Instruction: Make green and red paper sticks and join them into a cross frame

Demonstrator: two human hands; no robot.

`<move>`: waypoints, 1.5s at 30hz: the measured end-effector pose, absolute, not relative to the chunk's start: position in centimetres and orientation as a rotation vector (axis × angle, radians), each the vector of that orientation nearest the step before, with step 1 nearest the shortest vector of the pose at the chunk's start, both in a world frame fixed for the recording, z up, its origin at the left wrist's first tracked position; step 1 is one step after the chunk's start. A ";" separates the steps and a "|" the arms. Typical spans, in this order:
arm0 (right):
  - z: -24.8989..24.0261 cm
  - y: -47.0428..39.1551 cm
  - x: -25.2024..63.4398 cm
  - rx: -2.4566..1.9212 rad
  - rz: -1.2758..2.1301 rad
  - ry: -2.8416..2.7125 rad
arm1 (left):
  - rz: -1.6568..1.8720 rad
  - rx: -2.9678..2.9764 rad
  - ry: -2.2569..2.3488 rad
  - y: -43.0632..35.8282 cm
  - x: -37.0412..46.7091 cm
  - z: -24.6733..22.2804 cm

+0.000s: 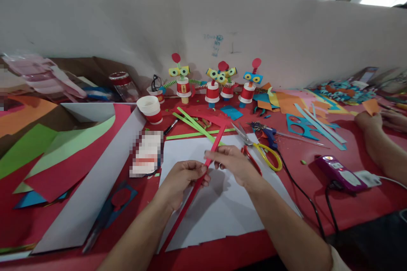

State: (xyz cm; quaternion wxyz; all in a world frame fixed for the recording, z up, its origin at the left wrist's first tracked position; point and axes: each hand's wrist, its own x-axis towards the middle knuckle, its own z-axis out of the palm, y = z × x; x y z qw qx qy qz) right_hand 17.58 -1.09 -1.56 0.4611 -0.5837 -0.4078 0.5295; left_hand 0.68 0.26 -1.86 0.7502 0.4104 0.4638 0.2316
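A long red paper strip [188, 201] runs slantwise over a white sheet [241, 207]. My left hand [185, 178] pinches it near its middle, thumb and fingers closed on it. Just above and to the right, my right hand [232, 161] holds the same strip between thumb and fingers. Its upper part lies near green paper strips [193, 123] and reaches other red paper at the back. Scissors [267, 155] with a yellow and a red handle lie right of my right hand, the red handle partly behind it.
A box of coloured paper [85, 178] stands left, paper cups [150, 109] behind it. Several cup figures [183, 87] line the wall. Right are a blue glue gun [270, 135], a purple power socket [341, 173] with cords, paper scraps and another person's hands [370, 123].
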 end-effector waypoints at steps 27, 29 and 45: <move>-4.6 1.2 19.1 -2.096 0.092 -1.740 | 0.722 0.988 1.130 1.8 -0.7 -2.1; -4.0 1.1 19.3 -1.983 0.076 -1.591 | 0.665 1.027 1.127 1.7 -0.4 -2.5; -2.2 -0.7 20.4 -1.925 0.719 -1.165 | 0.609 1.827 1.276 0.8 0.8 -3.7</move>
